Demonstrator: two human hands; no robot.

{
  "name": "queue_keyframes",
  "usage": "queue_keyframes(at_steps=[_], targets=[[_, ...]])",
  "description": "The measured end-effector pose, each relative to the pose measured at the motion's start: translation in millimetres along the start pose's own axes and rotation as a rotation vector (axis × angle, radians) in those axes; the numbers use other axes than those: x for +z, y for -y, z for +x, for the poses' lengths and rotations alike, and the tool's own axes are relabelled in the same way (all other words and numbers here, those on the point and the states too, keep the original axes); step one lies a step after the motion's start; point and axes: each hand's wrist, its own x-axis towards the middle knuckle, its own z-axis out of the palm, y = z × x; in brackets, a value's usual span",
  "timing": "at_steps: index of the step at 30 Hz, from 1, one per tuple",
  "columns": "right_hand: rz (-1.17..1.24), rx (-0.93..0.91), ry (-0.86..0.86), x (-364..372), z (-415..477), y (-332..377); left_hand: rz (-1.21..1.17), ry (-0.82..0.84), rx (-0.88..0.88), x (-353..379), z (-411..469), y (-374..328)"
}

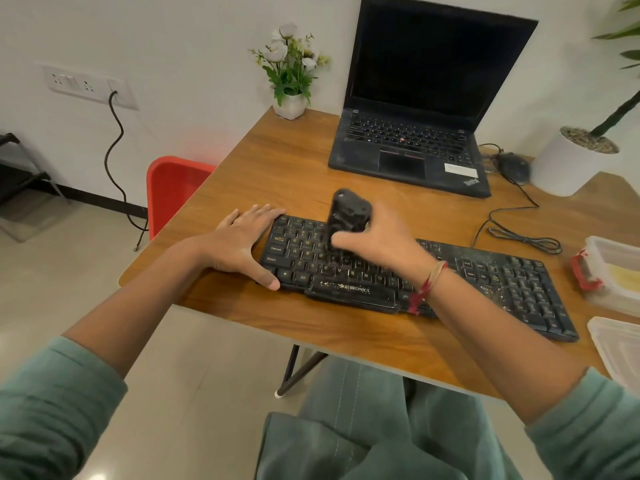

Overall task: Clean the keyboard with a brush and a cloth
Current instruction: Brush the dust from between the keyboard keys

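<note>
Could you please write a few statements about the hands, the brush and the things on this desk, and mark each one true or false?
1. The right hand grips a black brush over the keyboard. True.
2. The left hand holds a cloth. False: it rests open on the keyboard's left end and holds nothing.
3. The laptop is closed. False: it stands open, with a dark screen.
4. Pale specks lie on the keyboard's right part. True.
5. The mouse lies to the left of the keyboard. False: it sits to the right of the laptop, behind the keyboard.
</note>
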Motion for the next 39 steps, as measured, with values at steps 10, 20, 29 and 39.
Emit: queue_keyframes(at_steps=[10, 20, 29, 39], targets=[[0.055, -0.069, 0.064, 10, -5, 8, 0.006, 0.003, -0.002, 0, -1, -2], [0.073, -0.134, 0.163, 28, -8, 15, 0.025, 0.001, -0.008, 0, 0, 0], [0.097, -0.119, 0.108, 21, -13, 14, 0.021, -0.005, -0.002, 1, 1, 2], [0.154, -0.052, 0.155, 1, -31, 1, 0.016, -0.007, -0.011, 1, 2, 1]])
